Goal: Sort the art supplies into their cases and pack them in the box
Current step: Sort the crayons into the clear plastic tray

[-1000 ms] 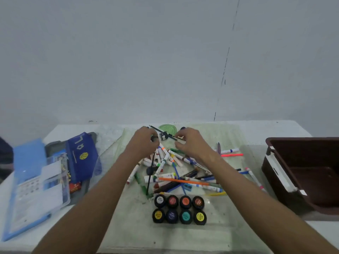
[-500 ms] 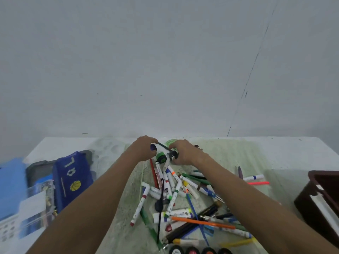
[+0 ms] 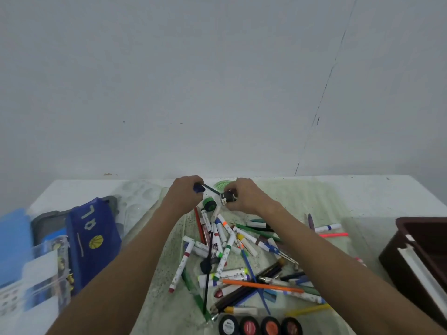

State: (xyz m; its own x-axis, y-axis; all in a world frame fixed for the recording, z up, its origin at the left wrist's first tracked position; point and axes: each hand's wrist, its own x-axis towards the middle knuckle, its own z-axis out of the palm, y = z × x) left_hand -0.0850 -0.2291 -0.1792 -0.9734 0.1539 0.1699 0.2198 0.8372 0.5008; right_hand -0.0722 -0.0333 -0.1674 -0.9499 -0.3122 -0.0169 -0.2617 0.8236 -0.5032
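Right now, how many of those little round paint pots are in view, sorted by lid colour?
Small round paint pot, white-labelled black lid: 1
Red lid: 1
Orange lid: 1
Dark red-brown lid: 1
Green pot by the hands: 1
Black pot gripped by the right hand: 1
Total: 6

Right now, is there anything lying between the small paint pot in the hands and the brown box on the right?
Yes. The right hand grips a small black pot at the mat's far edge; the left hand holds something blue. Toward the brown box lie scattered markers on the table, nothing tall. Lifted, the pot should pass over them.
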